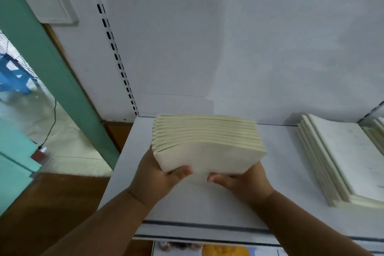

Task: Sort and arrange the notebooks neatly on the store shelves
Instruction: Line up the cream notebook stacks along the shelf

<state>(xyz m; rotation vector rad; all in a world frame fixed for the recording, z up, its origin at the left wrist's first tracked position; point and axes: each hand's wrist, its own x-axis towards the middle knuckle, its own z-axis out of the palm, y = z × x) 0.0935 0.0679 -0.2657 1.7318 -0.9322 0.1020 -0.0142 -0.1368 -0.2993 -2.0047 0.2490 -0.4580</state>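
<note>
- Thick block of cream-coloured paper notebooks (207,143), page edges facing the camera, held over the white metal store shelf (280,172), near its left end. Whether the far lower edge touches the shelf cannot be told.
- Left hand (158,176) grasps the block's near left corner, thumb curled onto the front cover; remaining fingers hidden behind.
- Right hand (245,181) grasps the near right corner likewise, thumb on the cover.
- Second pile of cream notebooks (340,164) lies flat on the shelf to the right, well apart, edges stepped.
- Handling judgement: block looks fairly heavy; covers thin and flexible, top edges fan slightly. Loose copies could slide apart, so squeeze both ends firmly, support from beneath, lower flat.
</note>
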